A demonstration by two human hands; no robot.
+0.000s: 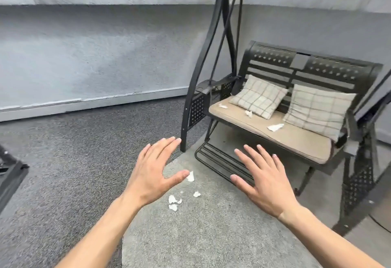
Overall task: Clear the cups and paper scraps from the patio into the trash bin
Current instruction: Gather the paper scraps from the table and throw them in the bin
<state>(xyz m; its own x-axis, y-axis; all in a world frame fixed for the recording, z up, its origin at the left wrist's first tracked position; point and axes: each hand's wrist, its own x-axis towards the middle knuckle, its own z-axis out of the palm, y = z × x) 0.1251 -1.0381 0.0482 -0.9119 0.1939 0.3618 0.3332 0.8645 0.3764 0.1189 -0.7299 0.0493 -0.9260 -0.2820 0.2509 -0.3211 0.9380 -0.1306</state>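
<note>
Several white paper scraps (174, 201) lie on the light grey mat between my hands, one scrap (191, 176) right by my left thumb. More scraps rest on the swing bench's tan seat cushion (296, 138): a small one (222, 105) at its left end, one (249, 113) beside the left pillow, and a flat one (275, 127) near the front edge. My left hand (153, 172) and my right hand (265, 181) are both held out above the floor, palms down, fingers spread, holding nothing. No cup and no trash bin is in view.
A black metal swing bench (313, 66) with two checked pillows (259, 96) stands at the right, its frame post (186, 119) and footrest (220, 162) close to my hands. A grey wall (95, 56) runs behind. A dark object (10, 174) sits at the left edge.
</note>
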